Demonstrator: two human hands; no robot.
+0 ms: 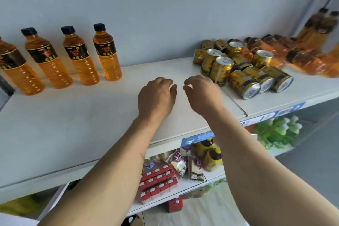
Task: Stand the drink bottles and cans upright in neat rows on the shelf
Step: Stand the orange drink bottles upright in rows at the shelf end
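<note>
Several orange drink bottles (81, 55) with black caps stand upright in a row at the back left of the white shelf (73, 124). At the right lies a heap of gold cans (244, 83), some upright (221, 69), some on their sides. Behind them more orange bottles (304, 60) lie tumbled, blurred. My left hand (156, 97) and my right hand (202, 93) hover side by side over the middle of the shelf, fingers curled and apart, holding nothing. My right hand is just left of the cans.
The grey wall backs the shelf. A seam (238, 104) splits the shelf board near the cans. Below, a lower shelf holds red boxes (157, 181), snack packets (183, 163) and yellow bottles (211, 154). Green artificial plants (277, 132) sit lower right.
</note>
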